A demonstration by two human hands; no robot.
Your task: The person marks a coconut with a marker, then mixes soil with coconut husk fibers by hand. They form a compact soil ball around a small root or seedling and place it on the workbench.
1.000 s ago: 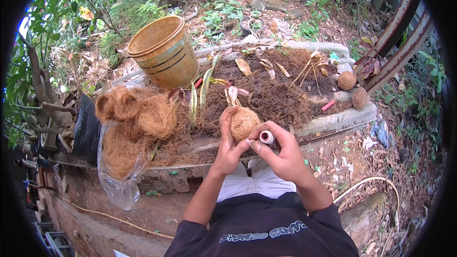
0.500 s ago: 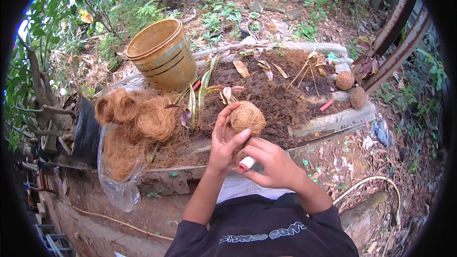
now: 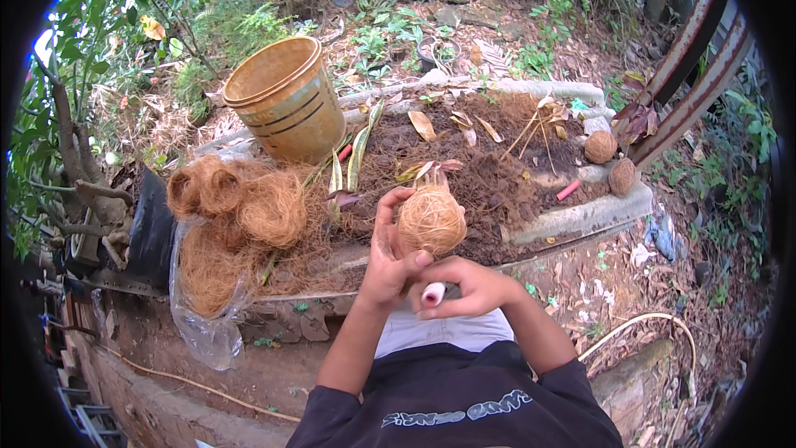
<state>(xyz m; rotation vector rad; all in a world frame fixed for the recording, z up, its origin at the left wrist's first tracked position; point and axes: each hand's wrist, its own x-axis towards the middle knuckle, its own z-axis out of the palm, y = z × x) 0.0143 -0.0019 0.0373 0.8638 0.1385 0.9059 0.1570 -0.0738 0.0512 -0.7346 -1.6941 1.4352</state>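
Observation:
A round ball of brown coconut fibre (image 3: 433, 221), wound with pale thread, sits upright in my left hand (image 3: 386, 259), its fingers and thumb curved round the left side. Reddish and pale plant leaves (image 3: 431, 171) show at the ball's top. Just below it, my right hand (image 3: 468, 284) is closed on a thread spool (image 3: 433, 294), white with a pinkish-red hollow core end. The right fingers reach to the ball's underside, near my left thumb. Any thread running between spool and ball is too fine to see.
Loose coconut fibre (image 3: 271, 217) lies on clear plastic (image 3: 214, 336) at the left, beside a yellow-brown bucket (image 3: 286, 108). Dark soil (image 3: 489, 174) spreads ahead on a concrete-edged bed. Two more fibre balls (image 3: 601, 146) and a red tube (image 3: 568, 190) rest at the right.
The ball and its leaves have turned and shifted slightly in my left hand, the leaves now above it. My right hand has moved a little left and down; the spool's end now faces me.

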